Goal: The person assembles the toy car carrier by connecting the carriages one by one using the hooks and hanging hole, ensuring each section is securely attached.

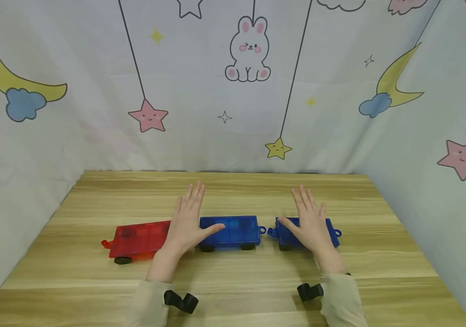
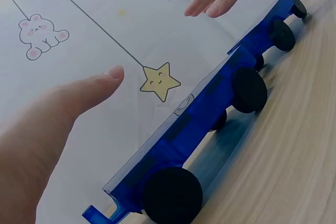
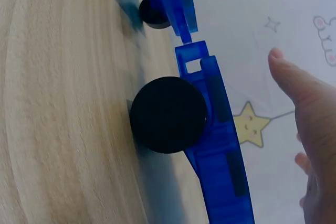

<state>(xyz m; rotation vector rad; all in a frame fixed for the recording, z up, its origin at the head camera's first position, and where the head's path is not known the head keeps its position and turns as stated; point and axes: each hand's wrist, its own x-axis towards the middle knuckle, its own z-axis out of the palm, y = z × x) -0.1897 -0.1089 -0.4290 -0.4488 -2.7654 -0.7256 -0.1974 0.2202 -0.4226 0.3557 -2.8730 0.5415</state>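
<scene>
Three translucent toy wagons with black wheels stand in a row: a red wagon (image 1: 140, 238) at left, a blue wagon (image 1: 237, 231) in the middle and a shorter-looking blue wagon (image 1: 287, 240) at right. My left hand (image 1: 185, 229), fingers spread, is over the gap between red and middle wagons, hiding their facing ends. My right hand (image 1: 310, 227) is spread above the right wagon and covers much of it. In the left wrist view, my thumb (image 2: 97, 90) is apart from the middle wagon (image 2: 205, 111). A small gap separates the middle wagon's ring from the right wagon's hook (image 1: 272, 232).
The wagons stand on a wood-grain table (image 1: 233, 286). A white cloth (image 1: 200, 145) printed with stars, moons and a rabbit hangs behind and along both sides. Black wrist mounts (image 1: 181, 301) sit on both sleeves.
</scene>
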